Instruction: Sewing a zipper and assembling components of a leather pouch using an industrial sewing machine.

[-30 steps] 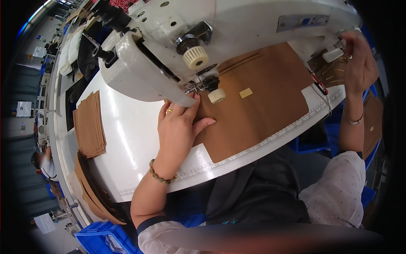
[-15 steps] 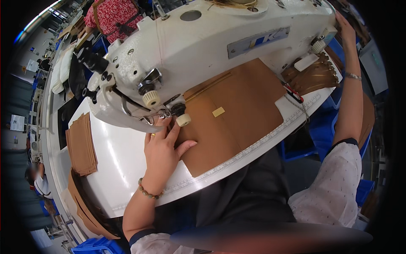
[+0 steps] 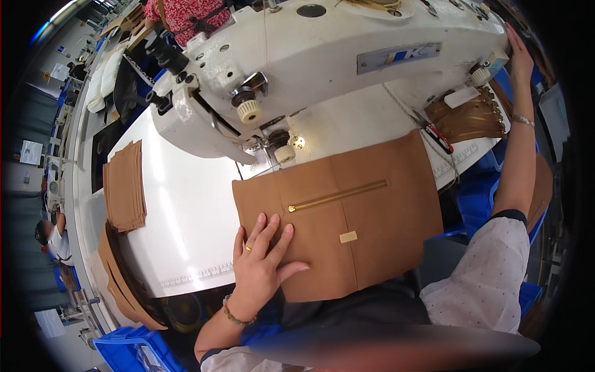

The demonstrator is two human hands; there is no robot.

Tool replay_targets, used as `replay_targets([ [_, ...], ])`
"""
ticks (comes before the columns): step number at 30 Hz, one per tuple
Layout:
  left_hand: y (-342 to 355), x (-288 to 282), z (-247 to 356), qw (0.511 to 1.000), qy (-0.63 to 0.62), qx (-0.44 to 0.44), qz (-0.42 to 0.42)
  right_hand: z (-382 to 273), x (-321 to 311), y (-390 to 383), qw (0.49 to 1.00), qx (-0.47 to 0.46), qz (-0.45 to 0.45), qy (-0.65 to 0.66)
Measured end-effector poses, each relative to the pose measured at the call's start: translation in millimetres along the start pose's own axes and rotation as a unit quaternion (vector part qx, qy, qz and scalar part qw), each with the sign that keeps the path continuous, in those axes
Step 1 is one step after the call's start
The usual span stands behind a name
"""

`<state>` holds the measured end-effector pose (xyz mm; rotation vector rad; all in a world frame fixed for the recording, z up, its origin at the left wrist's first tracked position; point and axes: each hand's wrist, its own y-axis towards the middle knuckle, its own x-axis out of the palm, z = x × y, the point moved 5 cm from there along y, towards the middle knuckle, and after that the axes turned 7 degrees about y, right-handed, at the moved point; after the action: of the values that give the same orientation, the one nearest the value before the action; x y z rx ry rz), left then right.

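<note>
A brown leather-like panel (image 3: 396, 217) hangs partly over the table's front edge. Set into it is a gold zipper (image 3: 338, 197) with its pull at the left end, and a small gold plate (image 3: 349, 237) sits on the middle seam. My left hand (image 3: 263, 257) lies flat on the panel's left part, fingers spread, just below the zipper pull. Behind the panel stands a white sewing machine (image 3: 310, 74); its presser foot area (image 3: 266, 152) is beyond the panel's far edge. My right hand (image 3: 519, 56) rests with fingers stretched against the machine's right end; what lies under the fingertips is hidden.
A stack of brown pieces (image 3: 126, 186) lies on the table's left. Red-handled snips (image 3: 437, 136) and brown pieces with metal trim (image 3: 468, 118) lie at right. Blue crates (image 3: 133, 347) stand below. A person in red patterned clothing (image 3: 186, 18) is beyond the machine.
The panel has come out from under the machine head toward me, with my left hand moving nearer along with it. The zipper now shows fully. My right hand stays at the machine's right end.
</note>
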<state>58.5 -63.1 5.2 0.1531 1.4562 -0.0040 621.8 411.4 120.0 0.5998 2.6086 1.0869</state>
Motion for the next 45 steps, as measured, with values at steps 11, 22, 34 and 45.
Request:
replay_targets([
  [11, -65.5, 18.1, 19.8, 0.997, 0.036, 0.022, 0.067, -157.8, 57.6, -84.2, 0.943, -0.243, -0.006, -0.226],
  [22, -56.1, 19.1, 10.2, 0.98, -0.059, -0.013, 0.192, -177.8, 99.6, -297.2, 0.845, -0.245, -0.373, -0.294],
  [34, -54.3, 30.7, 7.8, 0.948, -0.014, 0.017, 0.317, -271.3, 187.7, -373.0, 0.798, -0.244, -0.536, -0.128],
  [45, -56.2, 32.7, 7.8, 0.942, 0.006, 0.021, 0.336, -279.8, 237.4, -393.4, 0.756, -0.326, -0.566, -0.045],
])
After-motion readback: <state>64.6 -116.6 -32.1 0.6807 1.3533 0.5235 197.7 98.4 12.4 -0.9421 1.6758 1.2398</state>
